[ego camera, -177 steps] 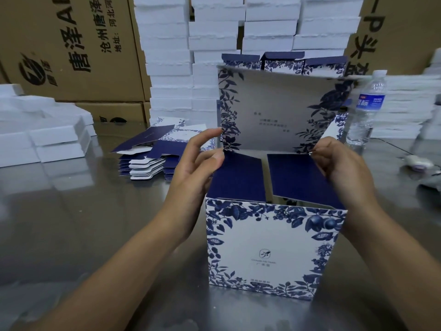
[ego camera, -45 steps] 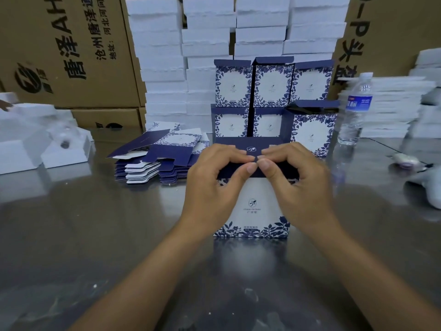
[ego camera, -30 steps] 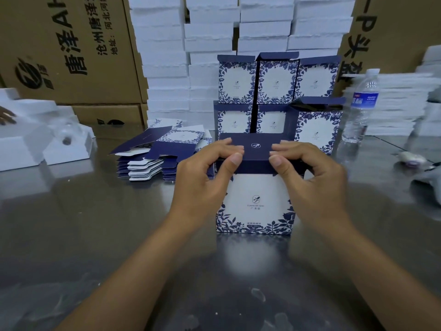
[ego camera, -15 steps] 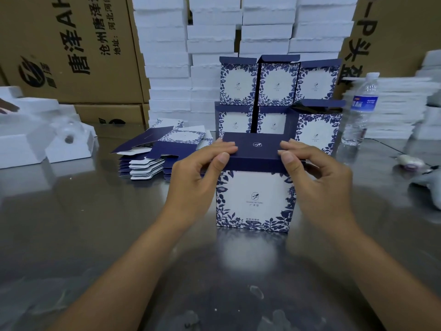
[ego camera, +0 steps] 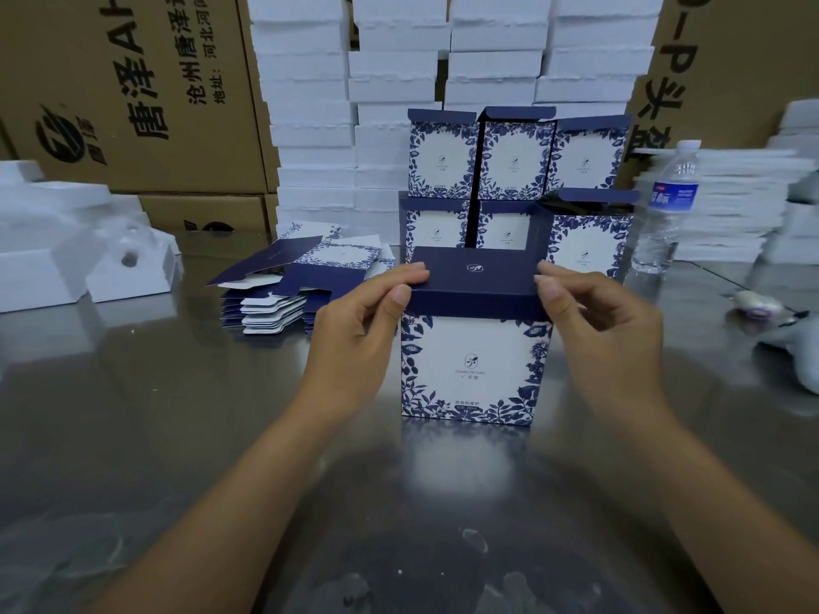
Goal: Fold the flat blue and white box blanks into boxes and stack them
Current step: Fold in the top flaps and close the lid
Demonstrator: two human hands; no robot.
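Left hand point(ego camera: 354, 343) and right hand point(ego camera: 607, 334) pinch the cardboard box point(ego camera: 474, 370) by its smooth navy lid point(ego camera: 474, 277).

Left hand point(ego camera: 354, 343), right hand point(ego camera: 598, 334) — both pinching

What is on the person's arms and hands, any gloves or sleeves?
Nothing worn that shows. The left hand and right hand are bare: no gloves, rings or watch. The left forearm and right forearm are bare too, no sleeve in view.
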